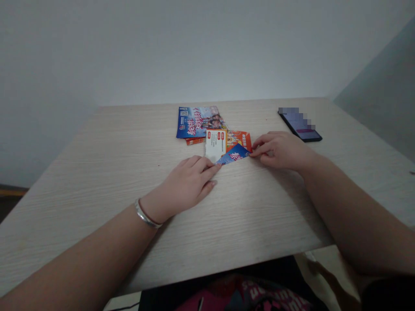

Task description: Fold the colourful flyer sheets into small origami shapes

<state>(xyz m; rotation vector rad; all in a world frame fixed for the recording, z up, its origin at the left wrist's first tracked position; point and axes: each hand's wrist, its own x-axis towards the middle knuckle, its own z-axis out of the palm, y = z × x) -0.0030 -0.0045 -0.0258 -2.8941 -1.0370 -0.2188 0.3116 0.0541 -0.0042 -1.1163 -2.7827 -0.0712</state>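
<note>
A printed paper flyer (215, 144), white and orange on its upper face, lies on the table between my hands. Its lower right corner is folded over into a blue triangle with white and red lettering. My left hand (191, 183), a silver bangle at the wrist, presses its fingertips on the left end of the fold. At the fold's right end, my right hand (280, 151) pinches the edge of the paper between thumb and fingers. Both hands are closed on the flyer, and the fingertips cover its corners.
Just behind the folded flyer is a small stack of blue flyers (196, 121), with an orange edge showing underneath. A black smartphone (300, 125) lies at the back right of the pale wooden table (129, 142). A plain wall rises behind the table.
</note>
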